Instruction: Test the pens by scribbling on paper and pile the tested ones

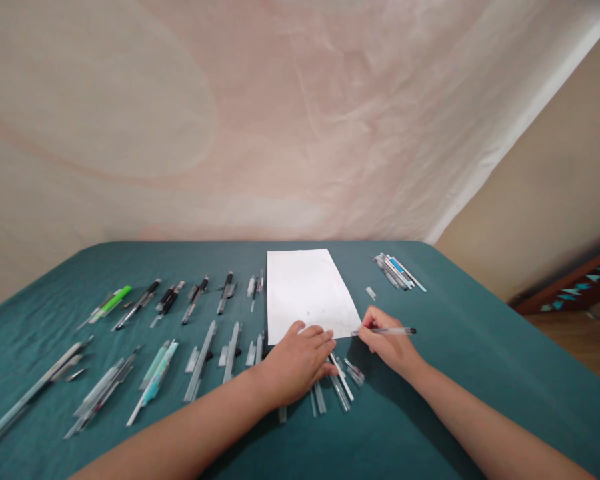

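Observation:
A white sheet of paper (307, 287) lies on the green cloth, with faint marks near its lower edge. My left hand (303, 360) rests over the paper's bottom edge, fingers stretched out and lying flat. At the lower right corner of the sheet, my right hand (386, 340) pinches a clear pen (393, 331) with a dark end pointing right. Its tip is at the paper's corner. Below the sheet and partly under my left hand are several clear tubes and a white stick (342, 379). A small clear piece (371, 293) lies above my right hand.
Groups of dismantled pen parts stand in two rows on the left, including a green pen (113, 303), black-gripped barrels (138, 305) and turquoise parts (159, 377). A bundle of pens (399, 272) lies at the back right. A pale hanging sheet (260, 120) rises behind the table.

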Available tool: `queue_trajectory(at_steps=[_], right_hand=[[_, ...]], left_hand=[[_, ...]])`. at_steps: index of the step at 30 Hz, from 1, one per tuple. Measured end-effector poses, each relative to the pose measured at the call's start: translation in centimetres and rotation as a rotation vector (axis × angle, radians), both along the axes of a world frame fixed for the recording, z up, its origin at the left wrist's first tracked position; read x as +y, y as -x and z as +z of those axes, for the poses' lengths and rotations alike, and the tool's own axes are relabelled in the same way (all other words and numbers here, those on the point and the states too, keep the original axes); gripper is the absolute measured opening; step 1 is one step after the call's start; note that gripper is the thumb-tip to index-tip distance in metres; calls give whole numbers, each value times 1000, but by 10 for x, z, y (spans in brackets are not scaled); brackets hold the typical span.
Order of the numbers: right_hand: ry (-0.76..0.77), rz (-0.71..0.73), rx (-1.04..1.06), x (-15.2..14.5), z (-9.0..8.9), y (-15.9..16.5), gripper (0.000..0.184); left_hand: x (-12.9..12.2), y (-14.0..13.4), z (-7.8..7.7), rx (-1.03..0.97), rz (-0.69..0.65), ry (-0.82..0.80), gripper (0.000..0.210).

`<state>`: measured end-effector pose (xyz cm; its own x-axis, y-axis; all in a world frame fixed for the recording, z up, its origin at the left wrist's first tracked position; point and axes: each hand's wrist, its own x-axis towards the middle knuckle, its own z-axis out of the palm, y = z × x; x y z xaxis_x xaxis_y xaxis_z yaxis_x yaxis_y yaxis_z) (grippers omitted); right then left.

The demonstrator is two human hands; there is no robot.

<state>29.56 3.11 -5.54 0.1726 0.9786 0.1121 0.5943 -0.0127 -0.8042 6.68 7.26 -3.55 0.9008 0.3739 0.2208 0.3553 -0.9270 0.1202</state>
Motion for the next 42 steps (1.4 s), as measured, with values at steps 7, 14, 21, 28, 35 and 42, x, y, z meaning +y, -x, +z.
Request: queue_trajectory(at_steps=[7, 14, 21, 28, 35, 42], right_hand=[[-18, -2, 29, 0, -1, 1, 11], [-19, 10, 20, 0, 0, 0, 11], [-180, -40, 9, -4, 10, 4, 11], [-535, 233, -287, -17, 24, 16, 20], [-598, 599, -543, -22, 37, 35, 54], [-419, 281, -546, 9, 28, -9, 34]], left_hand=[[-1, 1, 2, -7, -3, 12, 41], [-1, 0, 1, -4, -4, 26, 40], [-3, 1, 15, -116, -25, 143, 32], [-16, -9, 30, -430, 227, 1233, 35], [-16, -14, 20, -732, 241, 1780, 35], [-5, -8, 22, -824, 310, 1692, 33]])
